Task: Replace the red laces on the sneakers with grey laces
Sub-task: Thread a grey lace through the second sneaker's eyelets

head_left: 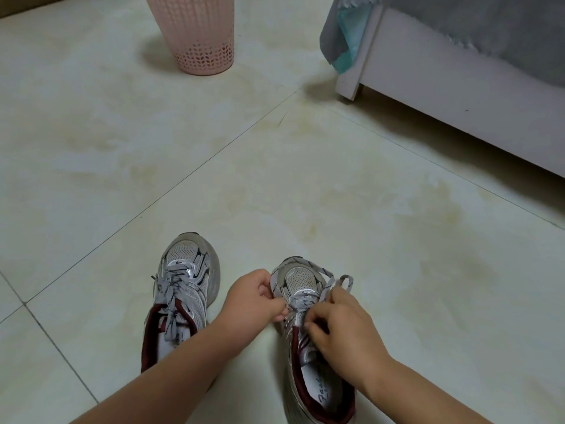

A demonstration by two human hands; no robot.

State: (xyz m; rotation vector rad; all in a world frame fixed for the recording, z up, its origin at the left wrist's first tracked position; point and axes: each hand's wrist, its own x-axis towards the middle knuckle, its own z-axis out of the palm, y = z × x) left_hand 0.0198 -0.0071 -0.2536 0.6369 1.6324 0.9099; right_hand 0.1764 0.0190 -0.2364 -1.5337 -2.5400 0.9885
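Both the left hand [260, 296] and the right hand [342, 322] pinch the grey lace [328, 286] over the right sneaker [301, 289], whose insole script, perhaps a brand, is unreadable.

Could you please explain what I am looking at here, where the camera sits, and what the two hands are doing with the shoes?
The single picture comes from a camera worn on the person's head, looking down at a tiled floor. Two sneakers stand there. The left sneaker is already laced in grey. The left hand and right hand each pinch the grey lace on the right sneaker. Farther off stand a pink basket and a white bed frame.
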